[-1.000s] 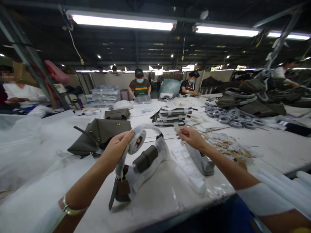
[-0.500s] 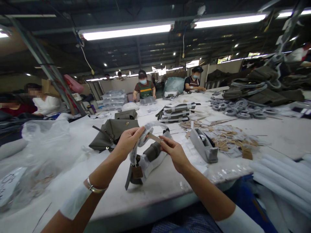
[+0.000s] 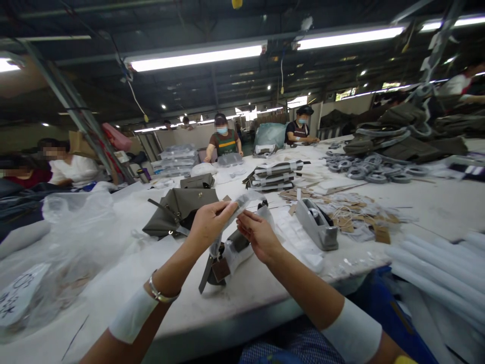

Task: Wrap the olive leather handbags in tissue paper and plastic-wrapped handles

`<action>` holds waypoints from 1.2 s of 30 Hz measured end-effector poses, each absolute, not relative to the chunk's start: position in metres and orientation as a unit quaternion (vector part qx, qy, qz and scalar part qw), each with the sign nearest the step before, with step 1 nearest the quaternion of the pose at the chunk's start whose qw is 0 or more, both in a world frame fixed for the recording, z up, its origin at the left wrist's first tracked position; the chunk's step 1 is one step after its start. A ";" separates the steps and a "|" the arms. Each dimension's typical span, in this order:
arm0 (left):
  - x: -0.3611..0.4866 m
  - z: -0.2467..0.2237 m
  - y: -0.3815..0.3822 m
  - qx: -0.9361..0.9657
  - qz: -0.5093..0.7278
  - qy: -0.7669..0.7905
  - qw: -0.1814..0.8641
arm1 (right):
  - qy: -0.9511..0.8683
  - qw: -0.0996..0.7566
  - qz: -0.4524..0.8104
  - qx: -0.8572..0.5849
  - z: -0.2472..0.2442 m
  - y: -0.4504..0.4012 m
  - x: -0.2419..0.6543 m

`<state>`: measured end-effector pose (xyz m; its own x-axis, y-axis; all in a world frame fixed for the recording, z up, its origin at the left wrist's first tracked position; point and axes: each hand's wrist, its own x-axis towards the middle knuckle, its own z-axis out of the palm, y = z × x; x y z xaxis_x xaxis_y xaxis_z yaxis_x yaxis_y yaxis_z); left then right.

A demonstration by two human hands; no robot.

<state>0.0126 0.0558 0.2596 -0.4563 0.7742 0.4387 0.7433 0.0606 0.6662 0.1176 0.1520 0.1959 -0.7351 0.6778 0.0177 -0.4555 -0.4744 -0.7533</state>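
Note:
My left hand [image 3: 212, 222] is closed on a bag's arched handle [image 3: 246, 199], wrapped in clear plastic. Close beside it, my right hand [image 3: 259, 235] has its fingertips pinched together at the underside of the wrap; what they hold is hidden. A small tan corner [image 3: 226, 198] shows just beyond my left fingers. Below the hands lies the grey-green bag body [image 3: 239, 241], partly in white wrapping, with a brown square tag [image 3: 221, 269] hanging at its near end. Behind my left hand rests another grey-green handbag [image 3: 189, 202].
A grey tape dispenser [image 3: 318, 225] stands right of my hands, beside a heap of tan tags [image 3: 356, 217]. Wrapped bags [image 3: 275, 177] are stacked farther back. Clear plastic [image 3: 76, 217] spreads over the left side. White rolls [image 3: 435, 278] lie at right. Co-workers [image 3: 224, 141] sit across the table.
My right hand has moved left, up against the handle. The tan strip between its fingers is now mostly out of sight. The brown square tag has swung slightly.

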 end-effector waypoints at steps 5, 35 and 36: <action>0.009 0.262 0.052 0.536 0.426 0.728 -0.040 | -0.380 0.280 0.873 -0.120 0.202 0.149 0.122; 0.029 0.251 0.052 0.391 0.661 0.576 0.281 | -0.349 0.284 0.888 -0.096 0.220 0.153 0.147; 0.029 0.250 0.050 0.397 0.660 0.578 0.268 | -0.325 0.261 0.905 -0.084 0.218 0.156 0.151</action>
<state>0.0288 0.0504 0.2502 -0.5406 0.8134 0.2147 0.1061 -0.1872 0.9766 0.1510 0.1559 0.2181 -0.8497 0.5270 0.0184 -0.4182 -0.6521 -0.6324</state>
